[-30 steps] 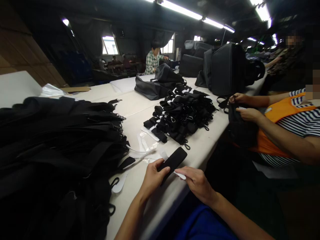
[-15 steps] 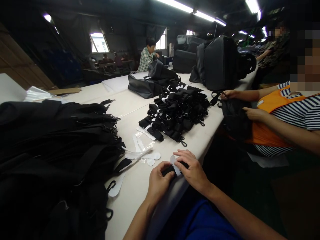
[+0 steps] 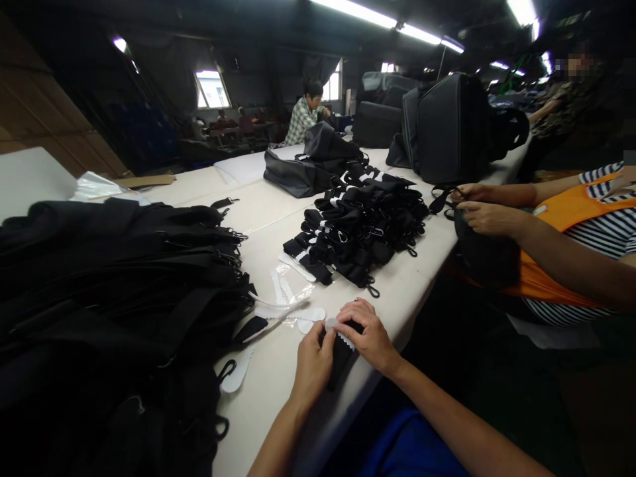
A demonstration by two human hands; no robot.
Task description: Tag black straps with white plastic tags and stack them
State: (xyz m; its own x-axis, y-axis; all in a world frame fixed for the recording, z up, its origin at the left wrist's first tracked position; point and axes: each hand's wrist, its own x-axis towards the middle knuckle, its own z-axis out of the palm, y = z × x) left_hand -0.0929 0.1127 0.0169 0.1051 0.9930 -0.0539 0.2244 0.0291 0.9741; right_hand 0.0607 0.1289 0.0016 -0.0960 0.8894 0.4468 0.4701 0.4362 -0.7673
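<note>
At the table's near edge, my left hand (image 3: 313,363) pinches a folded black webbing strap (image 3: 340,364) and the rounded end of a white toothed strip (image 3: 332,323). My right hand (image 3: 366,335) is closed over the other side of the same bundle, its fingers on the strip, which lies across the strap. Part of the strap is hidden under the fingers. Several loose white strips (image 3: 283,289) lie just beyond my left hand. Farther off is a heap of black straps (image 3: 370,218) bundled with white strips, some with hooks showing.
A big pile of black straps with metal hooks (image 3: 124,291) covers the left of the white table (image 3: 268,248). Black bags (image 3: 447,129) stand at the back. To the right, a co-worker's hands (image 3: 479,212) hold a black bag. Another person (image 3: 303,119) sits beyond the table.
The strap bundle has turned in my hands, with more black strap now hanging toward me. My left hand has shifted onto the strip's rounded end. The view has swung slightly left.
</note>
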